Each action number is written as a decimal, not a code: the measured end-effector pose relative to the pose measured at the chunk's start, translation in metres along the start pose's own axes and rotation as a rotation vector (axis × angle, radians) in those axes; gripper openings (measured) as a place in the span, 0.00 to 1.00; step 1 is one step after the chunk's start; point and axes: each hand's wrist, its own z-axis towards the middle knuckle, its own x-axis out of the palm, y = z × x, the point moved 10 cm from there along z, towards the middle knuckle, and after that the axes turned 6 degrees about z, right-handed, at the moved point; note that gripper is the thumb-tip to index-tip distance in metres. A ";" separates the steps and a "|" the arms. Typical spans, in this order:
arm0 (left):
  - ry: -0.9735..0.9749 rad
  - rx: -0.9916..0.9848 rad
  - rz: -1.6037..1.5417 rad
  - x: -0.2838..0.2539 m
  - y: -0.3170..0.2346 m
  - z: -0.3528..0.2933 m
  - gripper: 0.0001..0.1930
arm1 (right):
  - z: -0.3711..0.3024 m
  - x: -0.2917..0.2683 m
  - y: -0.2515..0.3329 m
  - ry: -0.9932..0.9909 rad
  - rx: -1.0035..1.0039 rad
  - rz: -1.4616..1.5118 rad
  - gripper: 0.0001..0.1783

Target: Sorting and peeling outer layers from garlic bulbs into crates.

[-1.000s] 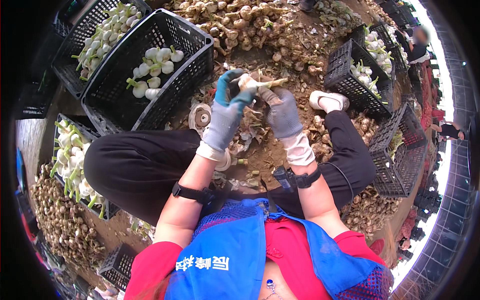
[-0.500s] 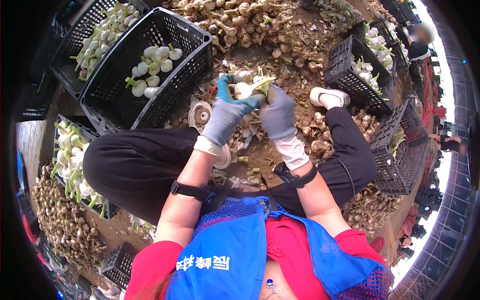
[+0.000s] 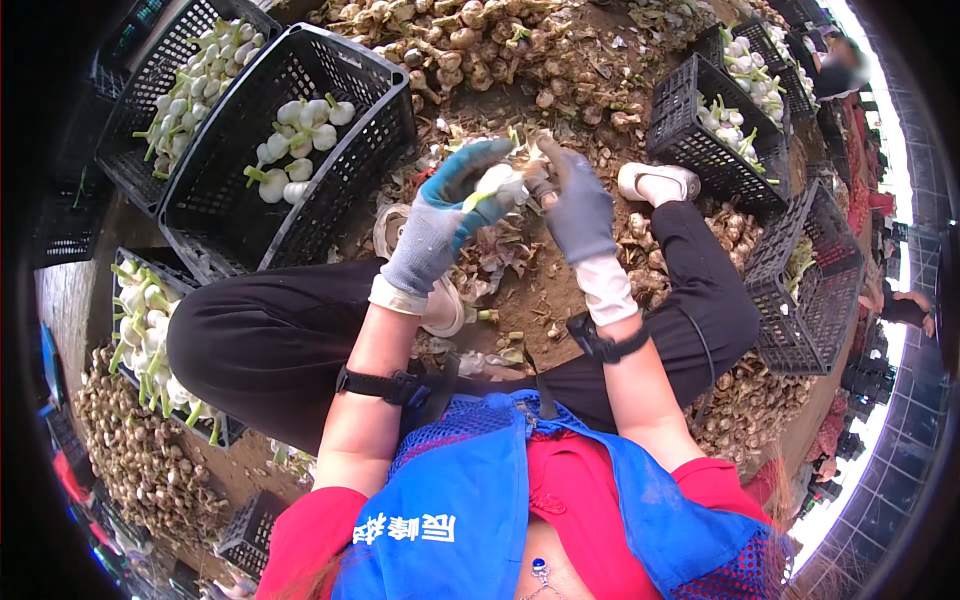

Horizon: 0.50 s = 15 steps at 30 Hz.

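My left hand (image 3: 445, 215), in a grey glove with blue-green coated fingers, is closed around a white garlic bulb (image 3: 505, 183) in front of me. The bulb's green stem end points down toward my left palm. My right hand (image 3: 580, 210), gloved in grey with darker, dirty fingers, is at the bulb's other side. Its thumb and fingers pinch loose brownish garlic skin (image 3: 535, 170) there; the fingertips partly hide the grip.
A black crate (image 3: 390, 110) holding several garlic bulbs (image 3: 300, 140) stands at front left. Full crates stand farther left and at right (image 3: 730, 125). Unpeeled garlic (image 3: 470, 45) is heaped ahead. Husks litter the ground between my legs (image 3: 270, 320).
My hands have drawn slightly apart. The bulb has turned in my left hand, its green stem swinging from upper right to lower left. Loose skin now shows at my right fingers.
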 end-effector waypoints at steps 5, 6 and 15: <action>-0.151 -0.021 0.145 -0.016 0.013 0.003 0.25 | -0.015 -0.028 0.057 -0.088 -0.396 0.137 0.14; -0.161 -0.024 0.129 -0.017 0.016 0.003 0.26 | -0.016 -0.028 0.056 -0.144 -0.452 0.062 0.10; -0.217 -0.044 -0.026 -0.011 0.012 -0.001 0.17 | -0.010 -0.007 0.041 -0.144 -0.377 -0.164 0.06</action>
